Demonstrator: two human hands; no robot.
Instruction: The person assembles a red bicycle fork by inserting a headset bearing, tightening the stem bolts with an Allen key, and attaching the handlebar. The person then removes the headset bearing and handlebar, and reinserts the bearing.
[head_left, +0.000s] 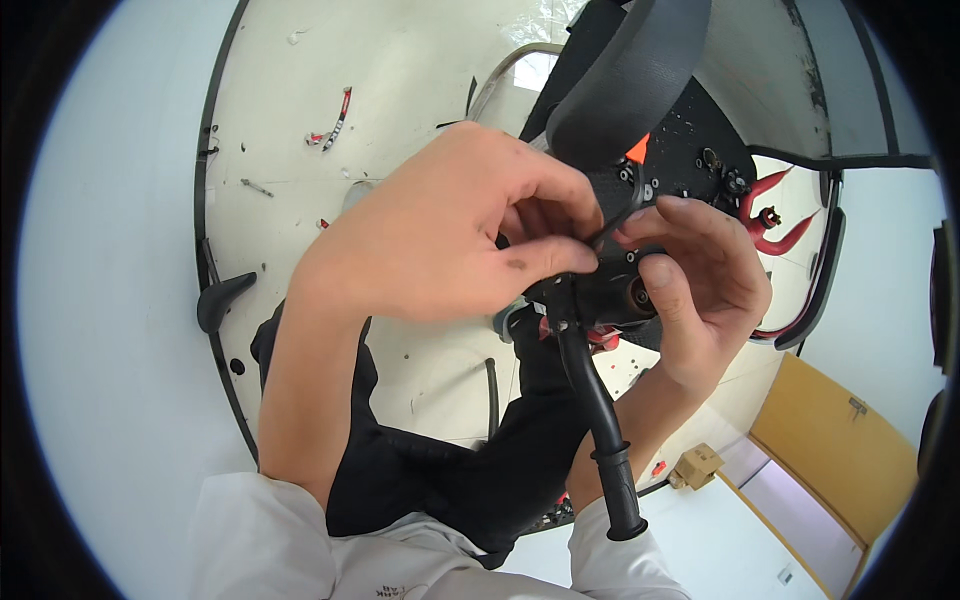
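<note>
My left hand point(430, 230) is closed, thumb and forefinger pinched together above the handlebar clamp. At their tips is a thin black bent rod point(625, 215), possibly a hex key; its ends are partly hidden. My right hand point(710, 270) curves around the far side of the black stem point(615, 297), its fingers bent and apart and its thumb near the round bolt end. From the clamp the black handlebar point(590, 390) runs toward me, ending in a ribbed grip point(622, 495). Beyond both hands is a padded black saddle point(625, 90).
A black table top point(700, 125) behind the hands holds small rings and hardware. At right is a red forked part point(775, 220). Loose parts lie on the pale floor, including a red-and-black strip point(340, 118) and another black saddle point(222, 300). A cardboard box point(697, 465) stands lower right.
</note>
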